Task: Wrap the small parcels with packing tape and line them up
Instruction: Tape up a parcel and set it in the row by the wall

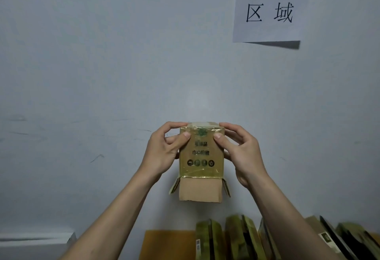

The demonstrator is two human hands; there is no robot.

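Observation:
I hold a small cardboard parcel up in front of the wall with both hands. Yellowish clear tape covers its upper part and printed face; its lower part is bare brown cardboard with loose tape flaps at each side. My left hand grips its left edge, thumb pressed on the front near the top. My right hand grips the right edge the same way. Below, several taped parcels stand side by side in a row.
A pale wall fills most of the view, with a paper sign at the upper right. A brown cardboard surface lies under the row. A white ledge shows at the lower left.

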